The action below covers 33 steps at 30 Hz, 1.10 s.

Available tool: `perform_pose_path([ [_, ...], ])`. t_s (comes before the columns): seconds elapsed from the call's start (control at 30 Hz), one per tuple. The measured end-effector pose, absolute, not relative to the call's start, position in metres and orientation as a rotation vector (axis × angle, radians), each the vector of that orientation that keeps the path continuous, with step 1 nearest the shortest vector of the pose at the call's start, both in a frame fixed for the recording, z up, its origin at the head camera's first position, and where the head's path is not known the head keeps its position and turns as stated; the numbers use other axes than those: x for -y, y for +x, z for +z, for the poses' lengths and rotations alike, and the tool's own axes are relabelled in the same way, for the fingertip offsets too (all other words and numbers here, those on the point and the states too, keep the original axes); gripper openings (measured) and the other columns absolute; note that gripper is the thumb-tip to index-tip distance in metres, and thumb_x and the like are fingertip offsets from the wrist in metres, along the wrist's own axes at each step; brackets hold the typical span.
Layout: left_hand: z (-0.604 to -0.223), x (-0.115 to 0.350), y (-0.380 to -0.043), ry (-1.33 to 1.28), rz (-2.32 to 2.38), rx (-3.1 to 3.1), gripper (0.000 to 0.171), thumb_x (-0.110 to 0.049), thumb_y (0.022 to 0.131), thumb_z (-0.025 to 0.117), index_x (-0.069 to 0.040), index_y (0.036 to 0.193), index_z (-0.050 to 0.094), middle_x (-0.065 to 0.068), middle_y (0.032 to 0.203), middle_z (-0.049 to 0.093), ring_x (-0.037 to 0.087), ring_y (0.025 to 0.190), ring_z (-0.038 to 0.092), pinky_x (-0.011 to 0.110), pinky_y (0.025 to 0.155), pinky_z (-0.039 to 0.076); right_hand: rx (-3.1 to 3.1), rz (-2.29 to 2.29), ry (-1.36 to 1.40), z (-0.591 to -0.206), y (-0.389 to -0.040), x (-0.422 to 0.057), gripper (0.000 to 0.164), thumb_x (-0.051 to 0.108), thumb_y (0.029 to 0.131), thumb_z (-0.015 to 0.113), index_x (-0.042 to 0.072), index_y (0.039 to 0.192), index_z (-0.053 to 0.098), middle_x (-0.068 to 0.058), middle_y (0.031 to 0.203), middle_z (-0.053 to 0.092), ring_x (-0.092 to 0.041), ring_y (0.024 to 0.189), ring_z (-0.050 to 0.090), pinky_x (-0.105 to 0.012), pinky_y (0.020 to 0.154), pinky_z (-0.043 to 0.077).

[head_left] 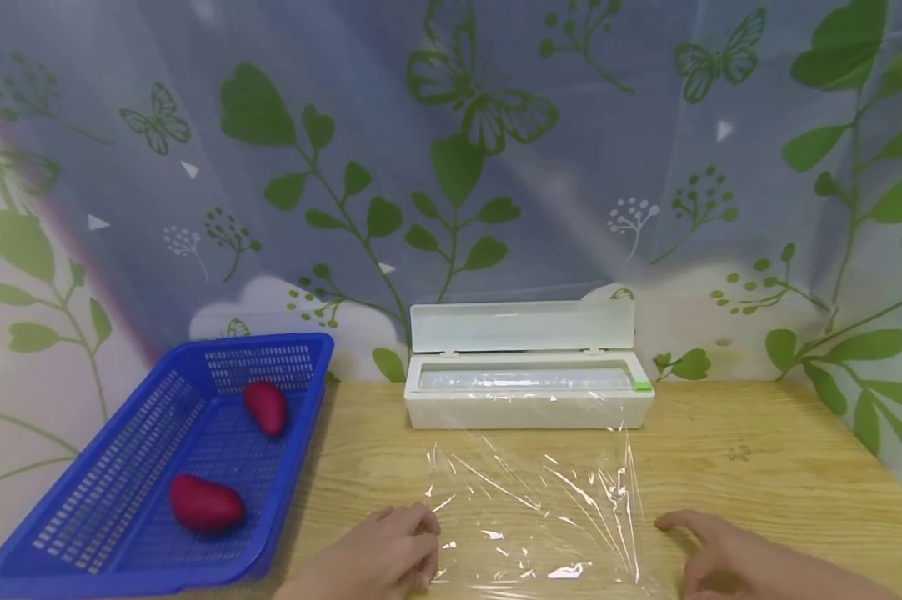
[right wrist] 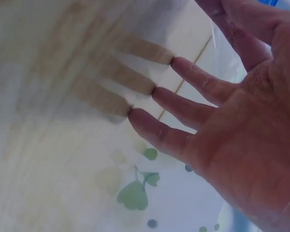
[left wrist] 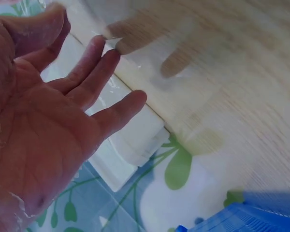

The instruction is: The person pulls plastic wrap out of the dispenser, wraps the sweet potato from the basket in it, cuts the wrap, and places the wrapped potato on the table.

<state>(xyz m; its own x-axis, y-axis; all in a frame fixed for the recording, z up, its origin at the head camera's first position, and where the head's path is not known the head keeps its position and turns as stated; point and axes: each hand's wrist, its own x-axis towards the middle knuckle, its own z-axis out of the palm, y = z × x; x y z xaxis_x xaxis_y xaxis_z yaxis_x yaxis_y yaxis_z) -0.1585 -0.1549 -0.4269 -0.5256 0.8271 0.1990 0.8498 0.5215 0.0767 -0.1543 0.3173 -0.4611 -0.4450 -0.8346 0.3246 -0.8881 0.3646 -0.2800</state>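
A sheet of clear plastic wrap lies over the wooden table, running forward from a white wrap dispenser box whose lid is raised. At the sheet's left edge is my left hand, its fingers loosely bent. In the left wrist view, fingertips of the left hand meet the tabletop and the palm shows bare. My right hand is just off the sheet's right edge, index finger pointing toward it. Three straight fingers of the right hand touch the table in the right wrist view, with nothing held.
To the left stands a blue plastic basket with a red mango-like fruit and a second red fruit inside. A small green slider sits at the box's right end. Behind hangs a leaf-and-butterfly patterned curtain.
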Motion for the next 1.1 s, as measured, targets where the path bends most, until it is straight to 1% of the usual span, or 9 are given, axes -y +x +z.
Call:
perform_pose_path([
  [0.07,-0.426,0.156,-0.158,-1.471,-0.260,2.657,0.022,-0.014,0.083,0.074,-0.029,0.076,0.060,-0.006,0.114,0.063,0.011,0.106,0.063,0.033,0.091,0.053,2.429,0.555,1.564,-0.464,-0.154,-0.315,0.016,0.030,0.090,0.078,0.041,0.080,0.070,-0.013,0.125,0.063,-0.017,0.117,0.060,-0.025,0.080,0.054],
  [0.23,-0.422,0.155,-0.156,-1.455,-0.246,2.738,0.019,-0.020,0.083,0.076,-0.030,0.075,0.062,-0.004,0.120,0.061,0.012,0.114,0.061,0.037,0.095,0.051,2.782,0.674,1.417,-0.453,-0.143,-0.314,0.021,0.026,0.094,0.073,0.041,0.079,0.071,-0.016,0.135,0.056,-0.009,0.114,0.060,-0.022,0.077,0.053],
  [0.37,-0.418,0.153,-0.156,-1.346,-0.301,2.884,0.015,-0.026,0.086,0.075,-0.033,0.077,0.064,-0.007,0.120,0.062,0.010,0.113,0.061,0.041,0.096,0.052,2.892,0.563,1.302,-0.435,-0.142,-0.308,0.027,0.028,0.093,0.073,0.033,0.068,0.066,-0.008,0.110,0.068,-0.004,0.101,0.063,-0.024,0.072,0.055],
  [0.47,-0.414,0.152,-0.157,-1.274,-0.347,2.914,0.014,-0.031,0.087,0.076,-0.034,0.080,0.064,-0.010,0.116,0.063,0.007,0.105,0.061,0.039,0.094,0.053,2.774,0.410,1.179,-0.425,-0.145,-0.300,0.022,0.027,0.090,0.078,0.029,0.072,0.064,0.003,0.094,0.068,-0.001,0.088,0.063,-0.020,0.066,0.053],
  [0.6,-0.411,0.148,-0.162,-1.244,-0.387,2.824,0.009,-0.029,0.089,0.073,-0.030,0.086,0.065,-0.013,0.105,0.064,0.004,0.095,0.061,0.033,0.085,0.054,2.461,0.298,1.116,-0.422,-0.152,-0.285,0.019,0.032,0.086,0.082,0.032,0.091,0.065,0.002,0.104,0.069,-0.007,0.084,0.067,-0.014,0.066,0.051],
  [0.67,-0.411,0.144,-0.164,-1.238,-0.388,2.793,0.005,-0.030,0.092,0.071,-0.027,0.091,0.066,-0.013,0.102,0.064,0.004,0.092,0.061,0.031,0.081,0.053,2.408,0.236,1.124,-0.422,-0.155,-0.276,0.021,0.037,0.086,0.082,0.032,0.098,0.066,0.002,0.110,0.070,-0.013,0.090,0.069,-0.018,0.072,0.055],
  [0.8,-0.412,0.138,-0.167,-1.216,-0.343,2.847,0.015,-0.040,0.093,0.070,-0.026,0.098,0.069,-0.014,0.102,0.063,0.002,0.095,0.059,0.036,0.087,0.052,2.524,0.087,1.106,-0.423,-0.156,-0.264,0.036,0.047,0.085,0.080,0.028,0.113,0.068,0.004,0.117,0.069,-0.022,0.102,0.067,-0.041,0.079,0.060],
  [0.93,-0.414,0.136,-0.168,-1.181,-0.288,2.926,0.024,-0.048,0.087,0.076,-0.028,0.099,0.069,-0.015,0.107,0.062,0.002,0.098,0.057,0.038,0.089,0.050,2.747,0.042,1.040,-0.424,-0.154,-0.263,0.048,0.063,0.083,0.073,0.028,0.115,0.068,0.007,0.118,0.066,-0.024,0.106,0.064,-0.047,0.079,0.059],
  [1.1,-0.415,0.136,-0.171,-1.146,-0.292,2.967,0.028,-0.048,0.083,0.080,-0.029,0.100,0.068,-0.014,0.110,0.061,0.008,0.103,0.059,0.038,0.088,0.050,2.951,0.121,0.996,-0.425,-0.153,-0.269,0.066,0.074,0.082,0.066,0.024,0.125,0.065,0.000,0.129,0.063,-0.033,0.115,0.063,-0.056,0.081,0.058],
])
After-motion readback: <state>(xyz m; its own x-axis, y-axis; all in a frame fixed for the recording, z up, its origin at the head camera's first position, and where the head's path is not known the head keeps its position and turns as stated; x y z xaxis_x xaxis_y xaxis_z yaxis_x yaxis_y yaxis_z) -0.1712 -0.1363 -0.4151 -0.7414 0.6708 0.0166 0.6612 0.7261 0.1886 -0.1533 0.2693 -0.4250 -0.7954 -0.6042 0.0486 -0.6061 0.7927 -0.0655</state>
